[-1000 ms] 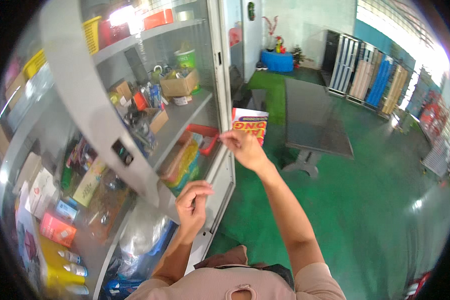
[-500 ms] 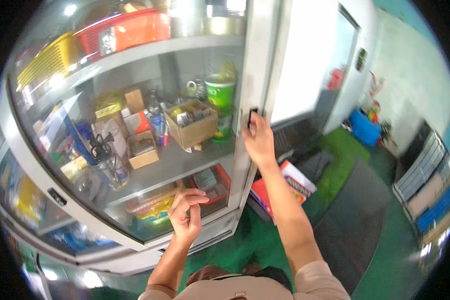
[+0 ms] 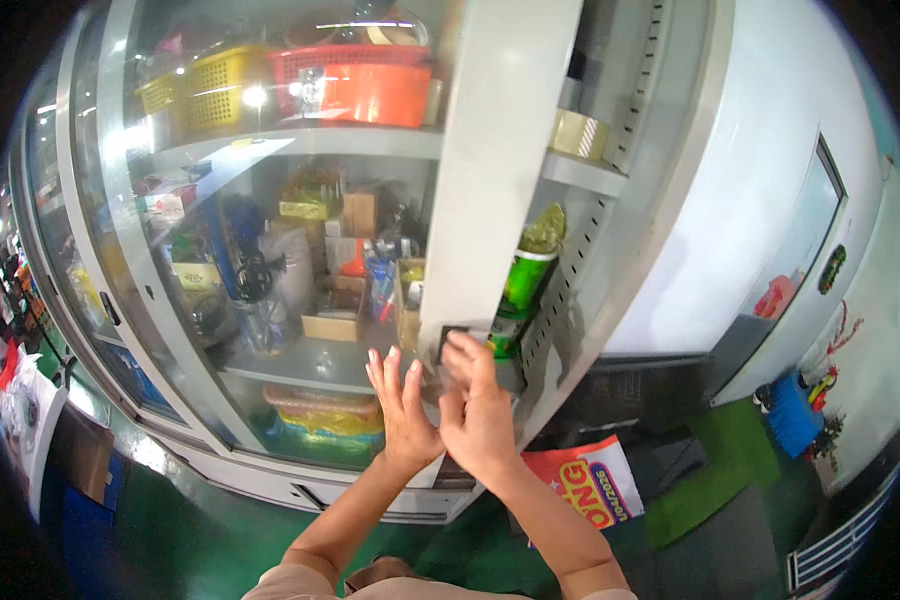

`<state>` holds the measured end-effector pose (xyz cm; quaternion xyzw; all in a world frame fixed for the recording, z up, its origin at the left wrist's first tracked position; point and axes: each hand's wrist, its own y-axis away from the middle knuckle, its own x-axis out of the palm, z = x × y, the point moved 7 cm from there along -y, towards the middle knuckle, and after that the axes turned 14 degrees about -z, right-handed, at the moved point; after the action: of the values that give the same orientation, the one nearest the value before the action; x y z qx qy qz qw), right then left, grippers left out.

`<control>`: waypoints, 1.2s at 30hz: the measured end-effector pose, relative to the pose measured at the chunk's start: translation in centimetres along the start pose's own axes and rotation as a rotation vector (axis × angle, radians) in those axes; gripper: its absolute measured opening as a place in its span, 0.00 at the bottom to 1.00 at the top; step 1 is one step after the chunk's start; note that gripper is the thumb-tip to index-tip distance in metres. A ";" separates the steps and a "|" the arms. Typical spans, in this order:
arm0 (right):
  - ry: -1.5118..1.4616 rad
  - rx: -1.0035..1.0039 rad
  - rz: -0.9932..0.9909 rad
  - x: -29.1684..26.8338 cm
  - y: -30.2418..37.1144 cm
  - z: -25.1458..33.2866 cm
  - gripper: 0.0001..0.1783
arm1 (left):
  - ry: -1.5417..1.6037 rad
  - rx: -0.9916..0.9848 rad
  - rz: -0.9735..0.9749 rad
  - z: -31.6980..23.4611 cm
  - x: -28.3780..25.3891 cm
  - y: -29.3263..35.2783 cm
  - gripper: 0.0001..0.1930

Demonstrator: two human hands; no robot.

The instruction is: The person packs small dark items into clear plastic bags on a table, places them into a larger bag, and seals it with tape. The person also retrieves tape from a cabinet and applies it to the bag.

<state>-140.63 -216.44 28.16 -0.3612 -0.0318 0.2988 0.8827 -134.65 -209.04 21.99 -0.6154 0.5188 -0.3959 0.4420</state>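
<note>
Pale grey and smooth, the broad flat frame of the cabinet's sliding door [image 3: 495, 150] rises in front of me, edging a glossy, clear pane; a small black recessed handle [image 3: 450, 338] sits low in it. That handle lies between 11 and 12 o'clock from the middle of my right hand [image 3: 478, 425], right at my fingertips. The hand is half curled there, though blur keeps me from telling whether the fingers grip it. At 9 o'clock, overlapping it at the heel, my left hand [image 3: 405, 410] has its fingers spread upward and grips nothing; I cannot tell if it touches the door. Behind the glass, at 10 o'clock, a squarish brown cardboard box [image 3: 332, 328] holds dark items too unclear to name. Higher up, toward 11 o'clock, stand a yellow lattice basket [image 3: 210, 88] and an orange plastic basket [image 3: 375, 93], the orange one with things showing above its rim. Between 12 and 1 o'clock, in the gap beside the door, a shiny green tub [image 3: 523, 282] carries crumpled, yellowish-green plastic at its top.
</note>
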 end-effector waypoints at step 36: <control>0.550 -0.191 0.667 8.7 -27.6 15.6 0.20 | -0.085 0.041 -0.131 11.2 -8.3 -1.8 0.42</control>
<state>-123.79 -217.47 56.36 -0.4976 0.2950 0.4560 0.6763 -124.78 -199.25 20.12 -0.6552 0.4501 -0.4077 0.4494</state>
